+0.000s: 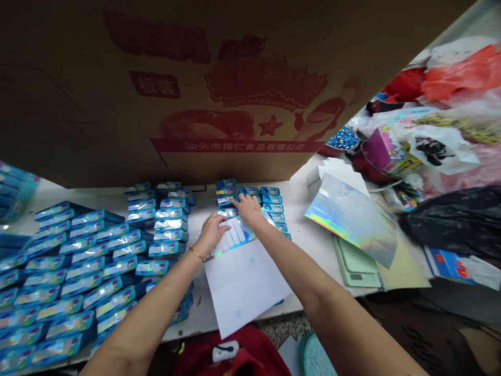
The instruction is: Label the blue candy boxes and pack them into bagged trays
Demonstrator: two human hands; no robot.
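My left hand (212, 233), with a gold bangle at the wrist, holds the upper left edge of a sticker sheet (250, 282). Its thumb and forefinger lie on the sheet. The sheet is plain white in its lower part, with a shiny rainbow strip of pale oblong labels along the top. Just beyond it, my right hand (249, 209) rests with fingers apart over a small group of blue boxes (226, 191). Its fingertips touch one box near the back of the group. Whether a label is under them is too small to make out.
Many blue boxes (82, 243) stand in rows at the left. A large printed carton (235, 120) walls off the back. To the right lie a shiny holographic sheet (352, 214), a pale green scale (356, 263), a black bag (457, 222) and plastic bags.
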